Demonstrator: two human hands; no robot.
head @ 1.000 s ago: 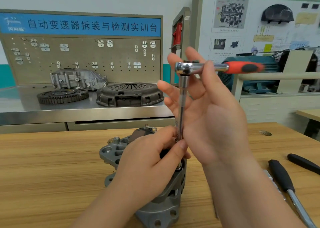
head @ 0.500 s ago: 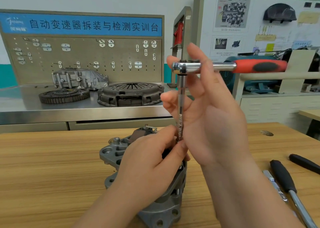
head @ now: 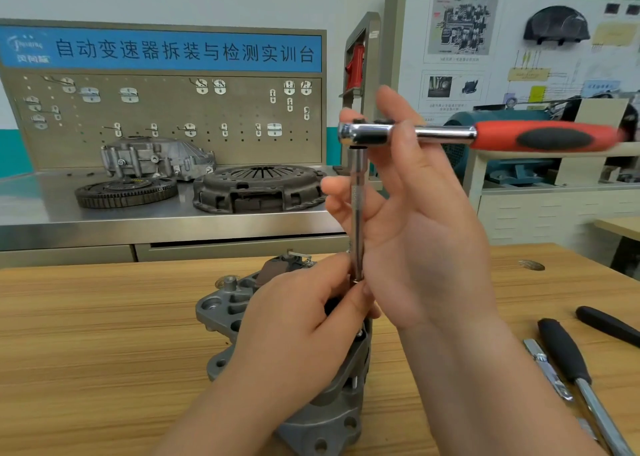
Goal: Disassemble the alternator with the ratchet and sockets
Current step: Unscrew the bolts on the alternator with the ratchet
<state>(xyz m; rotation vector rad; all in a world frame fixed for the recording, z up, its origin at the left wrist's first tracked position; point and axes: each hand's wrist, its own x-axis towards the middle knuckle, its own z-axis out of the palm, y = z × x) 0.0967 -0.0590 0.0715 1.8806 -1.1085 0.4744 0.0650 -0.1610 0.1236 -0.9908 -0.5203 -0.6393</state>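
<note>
Alternator (head: 227, 312): sits on the wooden table (head: 86, 334), near centre and close to the person. The left hand covers much of it. Grey cast lugs with holes show at the left and at the lower edge. A dark part with a small metal clip shows at the far top. I cannot tell which way its shaft axis runs.

Ratchet (head: 440, 133): long axis about level and across the view. The chrome head is at the left and the red-and-black handle points right. It is held well above the alternator.

Extension bar (head: 356, 213): long axis close to vertical. Its top is seated under the ratchet head. Its lower end is down at the alternator's upper side, hidden between fingertips.

Left hand (head: 298, 324): fingers curled, with thumb and forefinger pinching the lower end of the extension bar. The hand rests over the alternator.

Right hand (head: 429, 237): palm faces left, fingers spread and mostly straight, pointing up. The thumb crosses the front of the ratchet neck and the other fingers stand behind the head, so the ratchet is held between them.

On the table to the right lie two black-handled tools (head: 568, 355) and a small metal piece (head: 543, 365), well apart from the alternator.

The steel bench (head: 104, 220) behind carries a clutch cover (head: 259, 187), a toothed ring (head: 126, 189) and a grey housing (head: 152, 158).
</note>
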